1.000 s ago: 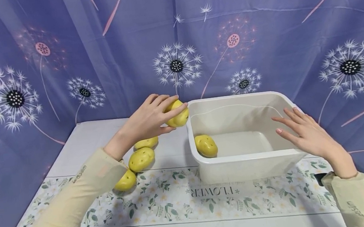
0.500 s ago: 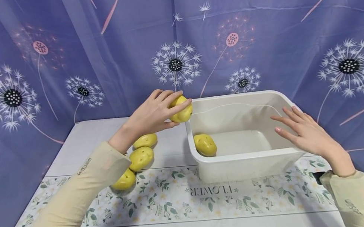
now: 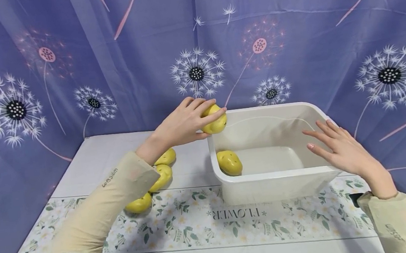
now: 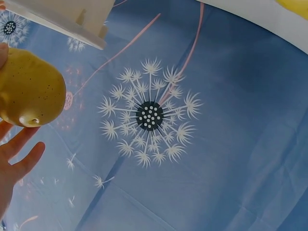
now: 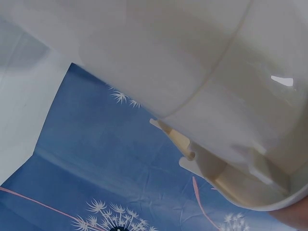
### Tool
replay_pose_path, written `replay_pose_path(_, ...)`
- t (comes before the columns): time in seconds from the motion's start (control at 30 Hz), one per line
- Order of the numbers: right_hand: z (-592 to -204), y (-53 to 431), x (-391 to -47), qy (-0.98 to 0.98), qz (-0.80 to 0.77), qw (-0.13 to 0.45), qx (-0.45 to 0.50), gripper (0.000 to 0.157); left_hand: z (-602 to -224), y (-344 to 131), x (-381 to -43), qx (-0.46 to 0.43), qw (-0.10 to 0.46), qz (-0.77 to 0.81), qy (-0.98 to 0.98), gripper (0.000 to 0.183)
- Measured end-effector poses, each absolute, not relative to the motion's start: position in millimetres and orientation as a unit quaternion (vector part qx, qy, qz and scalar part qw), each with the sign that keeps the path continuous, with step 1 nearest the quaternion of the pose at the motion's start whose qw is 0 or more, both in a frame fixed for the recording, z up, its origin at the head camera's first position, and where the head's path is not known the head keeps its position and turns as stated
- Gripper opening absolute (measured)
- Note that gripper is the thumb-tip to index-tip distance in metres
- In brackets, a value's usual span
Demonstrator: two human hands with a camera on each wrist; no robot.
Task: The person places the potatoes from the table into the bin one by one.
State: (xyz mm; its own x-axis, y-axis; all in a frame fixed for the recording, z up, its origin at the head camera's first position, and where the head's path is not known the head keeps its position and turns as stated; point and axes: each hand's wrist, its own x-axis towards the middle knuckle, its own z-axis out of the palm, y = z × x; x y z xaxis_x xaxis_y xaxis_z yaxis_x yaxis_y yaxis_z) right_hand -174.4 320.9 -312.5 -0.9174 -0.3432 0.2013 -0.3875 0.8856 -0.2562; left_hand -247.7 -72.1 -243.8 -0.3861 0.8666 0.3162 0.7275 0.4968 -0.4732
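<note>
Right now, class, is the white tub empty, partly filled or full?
Partly filled: in the head view, one yellow potato lies inside the white tub near its left end, with bare floor beside it.

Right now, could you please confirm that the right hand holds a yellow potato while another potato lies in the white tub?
Not quite: the head view shows the left hand holding the yellow potato, not the right hand; the other potato does lie in the white tub.
</note>
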Motion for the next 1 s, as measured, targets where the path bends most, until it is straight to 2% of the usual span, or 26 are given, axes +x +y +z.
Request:
replay_pose_path(0.5, -312.4, 320.2, -172.9, -0.969, 0.158, 0.07, 0.175, 0.048, -243.8, -44.8, -252.4, -0.49, 0.221, 0.121, -0.835, 0.07)
replay_pose_path(1.0, -312.8, 319.3, -173.8, -0.969, 0.154, 0.075, 0.177, 0.048, -250.2, -28.1, -257.4, -0.492, 0.202, 0.128, -0.837, 0.068)
